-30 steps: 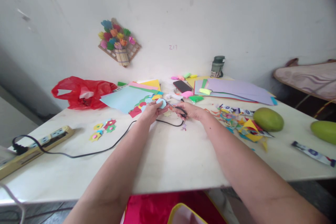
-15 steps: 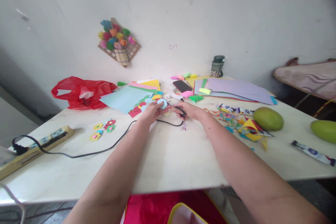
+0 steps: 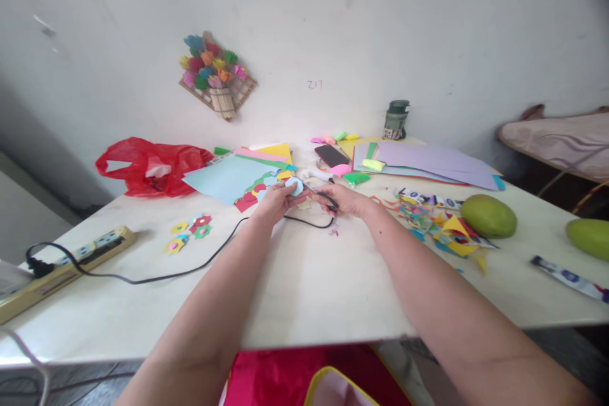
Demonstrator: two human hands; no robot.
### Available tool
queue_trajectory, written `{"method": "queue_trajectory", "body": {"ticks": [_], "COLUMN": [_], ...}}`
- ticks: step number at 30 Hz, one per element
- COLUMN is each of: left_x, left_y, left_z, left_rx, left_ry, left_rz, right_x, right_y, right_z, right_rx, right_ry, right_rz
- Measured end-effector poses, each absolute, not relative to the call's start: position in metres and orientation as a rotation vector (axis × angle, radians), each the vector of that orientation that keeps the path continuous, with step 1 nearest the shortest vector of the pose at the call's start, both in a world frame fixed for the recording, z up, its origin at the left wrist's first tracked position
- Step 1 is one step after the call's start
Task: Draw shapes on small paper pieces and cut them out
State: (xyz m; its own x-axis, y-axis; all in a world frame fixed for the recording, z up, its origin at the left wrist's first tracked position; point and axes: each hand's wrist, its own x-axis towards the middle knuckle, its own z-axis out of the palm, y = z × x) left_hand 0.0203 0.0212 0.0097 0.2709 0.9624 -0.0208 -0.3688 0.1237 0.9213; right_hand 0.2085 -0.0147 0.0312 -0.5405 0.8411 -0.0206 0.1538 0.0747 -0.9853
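Between the thumb and fingers of my left hand is a small light-blue paper piece, roughly round. My right hand is closed around the dark handles of a pair of scissors, whose blades point left at the paper's edge. Just behind my left hand lie cut paper shapes in red, green, yellow and blue. A glue gun, white, rests beyond my hands, and a black cord runs under them. Small paper flowers lie to the left.
At left are a power strip and a red plastic bag. Coloured paper sheets, a phone and a bottle are at the back. Paper scraps, a green mango and a glue tube lie at right.
The view has shifted very slightly. Both hands stay in nearly the same place, still holding the blue paper and the scissors.
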Motion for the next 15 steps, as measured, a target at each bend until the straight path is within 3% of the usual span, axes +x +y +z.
{"method": "queue_trajectory", "body": {"ticks": [15], "left_x": [0.0193], "left_y": [0.0227], "left_z": [0.0088], "left_rx": [0.973], "left_ry": [0.776], "left_rz": [1.142], "right_x": [0.2078], "right_y": [-0.0168], "right_z": [0.0331], "right_rx": [-1.018], "right_ry": [-1.791], "right_rz": [1.485]}}
